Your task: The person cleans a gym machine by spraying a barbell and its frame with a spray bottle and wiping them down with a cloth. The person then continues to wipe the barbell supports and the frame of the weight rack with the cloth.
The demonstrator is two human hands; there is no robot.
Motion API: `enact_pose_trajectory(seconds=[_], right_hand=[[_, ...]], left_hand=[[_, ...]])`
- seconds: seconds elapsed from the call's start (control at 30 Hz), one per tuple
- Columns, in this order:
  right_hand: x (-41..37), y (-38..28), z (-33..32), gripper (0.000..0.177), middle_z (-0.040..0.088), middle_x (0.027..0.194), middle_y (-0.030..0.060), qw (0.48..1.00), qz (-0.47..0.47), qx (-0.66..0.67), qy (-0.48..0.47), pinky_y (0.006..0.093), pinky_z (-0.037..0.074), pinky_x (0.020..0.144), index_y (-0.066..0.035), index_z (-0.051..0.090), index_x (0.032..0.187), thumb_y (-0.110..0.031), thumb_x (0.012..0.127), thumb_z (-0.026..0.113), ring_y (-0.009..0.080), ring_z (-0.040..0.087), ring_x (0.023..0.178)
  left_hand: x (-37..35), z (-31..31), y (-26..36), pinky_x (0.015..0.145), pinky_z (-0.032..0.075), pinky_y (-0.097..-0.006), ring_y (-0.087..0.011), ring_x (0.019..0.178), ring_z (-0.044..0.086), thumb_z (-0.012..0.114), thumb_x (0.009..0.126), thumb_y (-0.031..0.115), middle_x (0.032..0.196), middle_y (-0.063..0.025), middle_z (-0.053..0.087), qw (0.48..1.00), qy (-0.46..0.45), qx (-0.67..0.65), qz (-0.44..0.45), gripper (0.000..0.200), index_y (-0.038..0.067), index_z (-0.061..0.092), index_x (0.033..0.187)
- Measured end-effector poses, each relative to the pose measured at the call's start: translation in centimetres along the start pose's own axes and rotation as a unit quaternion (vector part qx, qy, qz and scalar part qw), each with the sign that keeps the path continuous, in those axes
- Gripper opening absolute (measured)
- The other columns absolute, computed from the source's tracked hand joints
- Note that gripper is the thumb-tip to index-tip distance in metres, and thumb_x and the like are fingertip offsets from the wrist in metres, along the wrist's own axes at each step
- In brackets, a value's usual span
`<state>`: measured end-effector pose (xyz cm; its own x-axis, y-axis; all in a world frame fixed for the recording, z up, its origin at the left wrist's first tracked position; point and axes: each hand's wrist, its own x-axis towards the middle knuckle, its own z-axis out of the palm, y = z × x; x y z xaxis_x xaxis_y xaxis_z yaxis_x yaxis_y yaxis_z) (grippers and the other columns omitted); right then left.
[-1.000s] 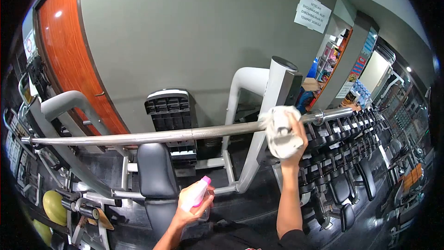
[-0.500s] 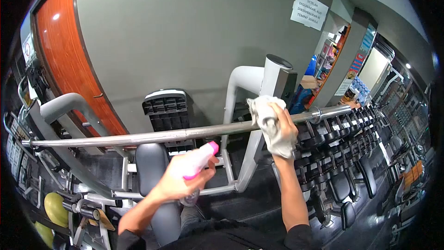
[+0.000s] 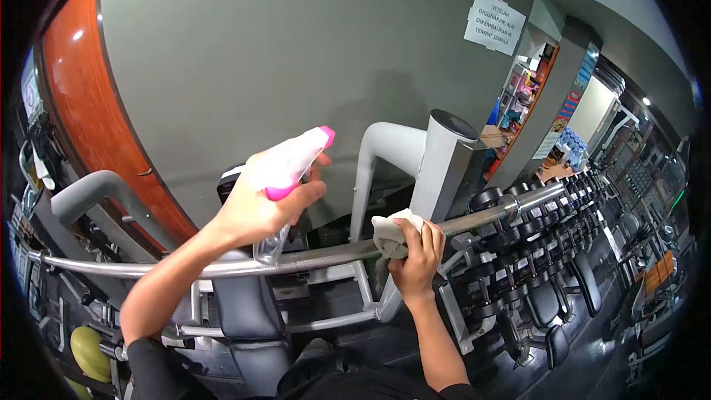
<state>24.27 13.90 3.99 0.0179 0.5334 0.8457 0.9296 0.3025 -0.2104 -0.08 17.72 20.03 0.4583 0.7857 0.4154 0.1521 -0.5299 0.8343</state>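
Barbell bar (image 3: 296, 259): where does it lie?
It runs across the view from the dark machines at the left to the dumbbell rack (image 3: 548, 252) at the right, resting on the bench frame beside a white upright post (image 3: 437, 170).

And the right hand (image 3: 416, 252)?
It grips the bar just left of that post. The fingers (image 3: 429, 233) are curled fully over the top of the steel, with a pale cloth (image 3: 386, 233) bunched between palm and bar. Part of the cloth sticks out on the hand's left side.

What about the left hand (image 3: 255, 211)?
It is raised above the bar and clear of it, closed tight around the neck of a spray bottle (image 3: 285, 170). The bottle has a clear body and a pink nozzle, which points up and to the right at the grey wall. The clear bottom of the bottle hangs just above the bar. Whether a finger presses the trigger, I cannot tell.

What is around them?
A black padded seat back (image 3: 248, 304) stands under the bar, below the left forearm. A wood-toned panel (image 3: 81, 118) borders the wall at the left, and a paper notice (image 3: 495, 22) is taped high on the right. A yellow-green ball (image 3: 89, 352) sits low at the left edge.
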Motion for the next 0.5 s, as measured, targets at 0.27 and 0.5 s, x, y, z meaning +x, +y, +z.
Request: enact_pose_trajectory(seconds=[0.27, 0.5], right_hand=[[-0.2, 0.3, 1.0, 0.035, 0.059, 0.092, 0.0140, 0.997, -0.010, -0.025, 0.072, 0.0456, 0.045, 0.083, -0.010, 0.064, 0.104, -0.031, 0.076, 0.068, 0.0328, 0.056, 0.093], [-0.5, -0.3, 0.7, 0.037, 0.059, 0.096, 0.0163, 0.997, 0.018, -0.042, 0.066, 0.0480, 0.047, 0.084, -0.008, 0.063, 0.104, -0.029, 0.074, 0.071, 0.0351, 0.056, 0.095]], left_hand=[[6.2, -1.7, -6.7, 0.062, 0.045, -0.0288, -0.0117, 0.067, 0.052, 0.071, 0.078, 0.021, 0.073, -0.0036, 0.056, 0.995, -0.087, 0.047, 0.009, 0.029, 0.000, 0.060, 0.094], [8.4, -1.4, -11.2, 0.069, 0.050, -0.0296, -0.0159, 0.074, 0.065, 0.065, 0.082, 0.015, 0.081, -0.0103, 0.067, 0.958, -0.274, 0.077, 0.048, 0.017, 0.000, 0.064, 0.091]])
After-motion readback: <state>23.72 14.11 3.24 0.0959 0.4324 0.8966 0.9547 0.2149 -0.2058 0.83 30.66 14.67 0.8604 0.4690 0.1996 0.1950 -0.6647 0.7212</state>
